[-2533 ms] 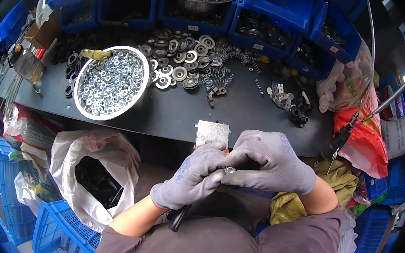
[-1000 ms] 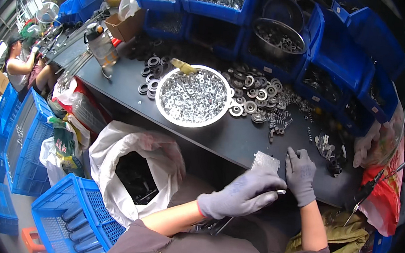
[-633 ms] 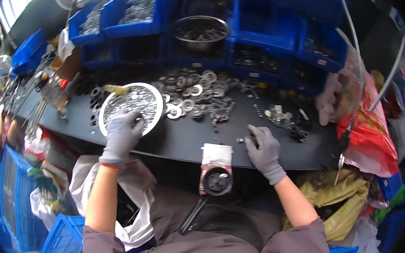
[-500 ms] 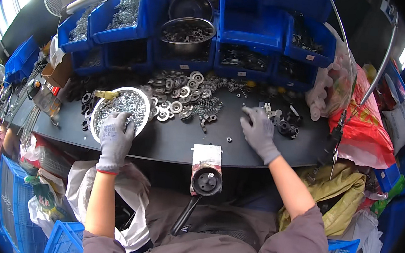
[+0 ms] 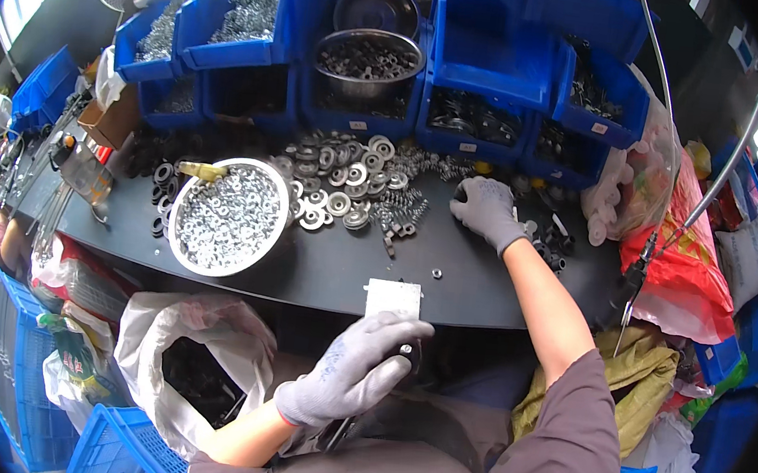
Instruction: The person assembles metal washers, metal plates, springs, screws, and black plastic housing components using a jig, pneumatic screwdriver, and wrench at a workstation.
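My left hand (image 5: 351, 372), in a grey glove, reaches over the black round fixture (image 5: 414, 356) at the table's front edge. Its thumb and fingers close around the fixture's middle, where a small shiny tip shows; anything held there is hidden. On the right of the table, my gloved right hand (image 5: 490, 211) has its fingers curled down beside small dark and metal parts (image 5: 552, 241). What its fingertips hold cannot be made out. A white plate (image 5: 394, 297) adjoins the fixture. One small nut (image 5: 437, 273) lies by itself on the dark tabletop (image 5: 330, 264).
A white bowl (image 5: 177, 238) full of small metal parts stands on the left, a yellowish piece (image 5: 202, 171) on its rim. Round metal wheels (image 5: 338, 203) and springs (image 5: 397, 213) are heaped mid-table. Blue bins (image 5: 491, 68) line the back. An open white sack (image 5: 143, 332) hangs below.
My left hand has left the white bowl and moved right and nearer, onto the black fixture. My right hand stays among the parts on the right, its fingers now more curled.
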Demonstrator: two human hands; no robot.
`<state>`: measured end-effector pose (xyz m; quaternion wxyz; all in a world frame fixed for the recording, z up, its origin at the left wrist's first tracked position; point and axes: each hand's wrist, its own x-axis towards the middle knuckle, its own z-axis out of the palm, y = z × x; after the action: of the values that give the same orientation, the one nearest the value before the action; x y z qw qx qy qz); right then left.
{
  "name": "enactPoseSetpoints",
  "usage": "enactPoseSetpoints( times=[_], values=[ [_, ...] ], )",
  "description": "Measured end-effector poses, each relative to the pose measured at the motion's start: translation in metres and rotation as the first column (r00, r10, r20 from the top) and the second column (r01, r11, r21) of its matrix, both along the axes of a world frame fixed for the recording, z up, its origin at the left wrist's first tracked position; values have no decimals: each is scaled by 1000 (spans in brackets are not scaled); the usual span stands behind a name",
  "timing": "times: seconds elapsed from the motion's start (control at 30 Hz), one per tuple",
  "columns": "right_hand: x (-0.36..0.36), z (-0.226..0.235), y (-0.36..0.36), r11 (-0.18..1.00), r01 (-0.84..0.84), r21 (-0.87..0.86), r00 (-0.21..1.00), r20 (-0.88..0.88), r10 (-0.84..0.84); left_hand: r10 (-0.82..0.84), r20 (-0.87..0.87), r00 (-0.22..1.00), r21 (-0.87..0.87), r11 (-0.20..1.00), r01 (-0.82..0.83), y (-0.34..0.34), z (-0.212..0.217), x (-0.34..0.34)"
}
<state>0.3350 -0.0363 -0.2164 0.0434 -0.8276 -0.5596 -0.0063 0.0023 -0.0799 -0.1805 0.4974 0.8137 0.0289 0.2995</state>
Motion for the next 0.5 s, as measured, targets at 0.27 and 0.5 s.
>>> enactPoseSetpoints(
  times=[0.27,0.5],
  values=[
    [-74,76,-59,910,7,414,618,-718,321,22,112,994,-93,996,-11,-7,-16,11],
    [-143,131,-126,802,-491,340,452,-688,568,67,252,965,-83,995,-48,-8,-33,9]
  ],
)
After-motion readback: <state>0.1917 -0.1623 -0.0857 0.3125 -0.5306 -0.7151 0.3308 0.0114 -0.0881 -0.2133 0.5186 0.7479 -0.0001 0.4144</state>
